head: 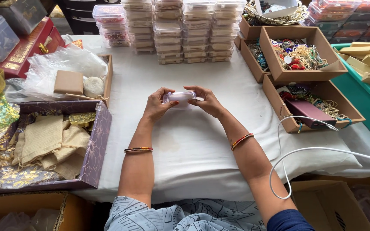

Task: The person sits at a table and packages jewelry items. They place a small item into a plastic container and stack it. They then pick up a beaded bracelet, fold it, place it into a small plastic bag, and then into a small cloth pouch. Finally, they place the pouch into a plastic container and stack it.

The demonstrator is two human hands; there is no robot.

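Observation:
Both my hands hold a small clear plastic box point(180, 98) with something white inside, just above the white cloth point(185, 141) in the middle. My left hand point(156, 105) grips its left end with thumb on top. My right hand point(207, 101) grips its right end, fingers curled over the lid. Each wrist wears a thin bangle.
Stacks of clear plastic boxes point(180, 30) stand at the back. Brown cardboard trays of beaded jewellery point(298, 53) sit at right, one with a maroon pouch point(310, 112). A white cable point(287, 154) loops at right. A purple tray of cloth pouches point(52, 145) lies at left.

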